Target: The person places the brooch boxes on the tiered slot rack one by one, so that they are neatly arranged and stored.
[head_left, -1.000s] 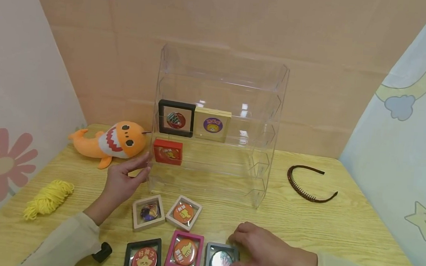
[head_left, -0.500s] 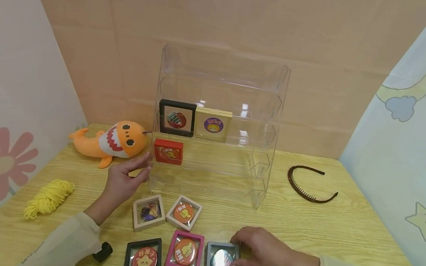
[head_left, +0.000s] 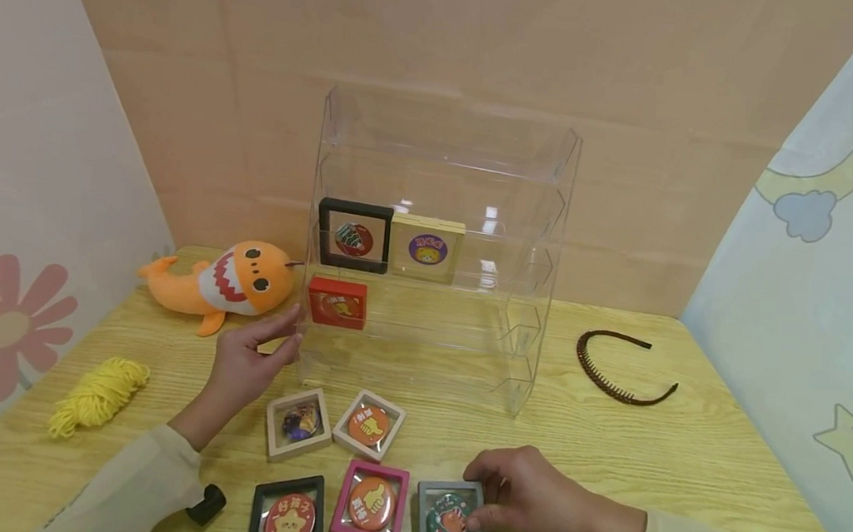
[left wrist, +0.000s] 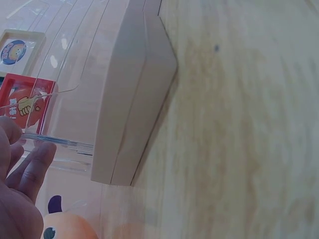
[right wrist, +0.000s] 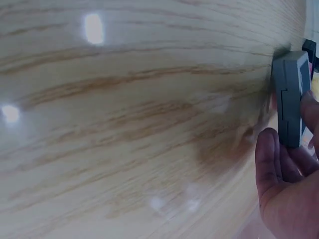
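The grey frame is pinched at its right edge by the right hand; ahead-left of that grip, the clear rack is held by the left hand.

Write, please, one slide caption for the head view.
Left hand holds the clear rack; right hand grips a gray framed badge.

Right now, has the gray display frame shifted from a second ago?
Yes, slightly: right and up in the head view. Its gap from the stationary magenta display frame has widened; the right hand grips the gray display frame.
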`<state>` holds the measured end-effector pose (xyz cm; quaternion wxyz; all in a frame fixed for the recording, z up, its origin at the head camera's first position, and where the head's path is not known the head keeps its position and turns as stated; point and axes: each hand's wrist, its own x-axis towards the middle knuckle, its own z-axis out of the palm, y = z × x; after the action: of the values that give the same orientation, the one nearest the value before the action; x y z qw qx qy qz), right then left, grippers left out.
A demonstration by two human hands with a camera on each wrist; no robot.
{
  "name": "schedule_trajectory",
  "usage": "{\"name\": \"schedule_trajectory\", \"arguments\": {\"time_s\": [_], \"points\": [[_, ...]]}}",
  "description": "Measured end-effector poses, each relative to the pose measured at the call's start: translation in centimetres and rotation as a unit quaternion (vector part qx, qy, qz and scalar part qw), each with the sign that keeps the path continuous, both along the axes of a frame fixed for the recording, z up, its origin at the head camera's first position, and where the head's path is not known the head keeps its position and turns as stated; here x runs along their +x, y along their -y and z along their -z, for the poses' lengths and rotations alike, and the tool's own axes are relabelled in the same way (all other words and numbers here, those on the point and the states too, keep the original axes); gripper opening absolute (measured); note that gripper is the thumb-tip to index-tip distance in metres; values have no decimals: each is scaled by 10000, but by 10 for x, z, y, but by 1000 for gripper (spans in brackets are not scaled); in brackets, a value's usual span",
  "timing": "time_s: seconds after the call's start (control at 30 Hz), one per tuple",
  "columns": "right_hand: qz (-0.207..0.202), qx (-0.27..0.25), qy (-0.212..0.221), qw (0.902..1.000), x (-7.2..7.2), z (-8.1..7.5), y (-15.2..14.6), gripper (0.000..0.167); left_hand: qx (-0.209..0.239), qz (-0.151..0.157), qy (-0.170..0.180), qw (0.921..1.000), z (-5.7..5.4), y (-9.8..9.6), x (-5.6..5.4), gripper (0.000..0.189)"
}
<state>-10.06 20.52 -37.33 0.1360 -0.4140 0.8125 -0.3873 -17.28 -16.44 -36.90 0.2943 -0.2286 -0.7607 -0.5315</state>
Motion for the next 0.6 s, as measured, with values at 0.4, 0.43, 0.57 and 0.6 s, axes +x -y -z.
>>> {"name": "schedule_trajectory", "arguments": {"time_s": [0.4, 0.43, 0.57, 0.6], "points": [[94, -459, 571, 9973, -4, -6, -7, 14, 9, 79, 2, 10000, 1, 1, 0, 39], [108, -478, 550, 9973, -5, -6, -7, 13, 21, 98, 11, 9999, 1, 1, -1, 39], [182, -554, 530, 9969, -6, -8, -7, 11, 42, 168, -29, 9998, 1, 1, -1, 39], [192, -581, 543, 9966, -6, -9, -8, 12, 38, 159, -36, 9999, 1, 1, -1, 39]]}}
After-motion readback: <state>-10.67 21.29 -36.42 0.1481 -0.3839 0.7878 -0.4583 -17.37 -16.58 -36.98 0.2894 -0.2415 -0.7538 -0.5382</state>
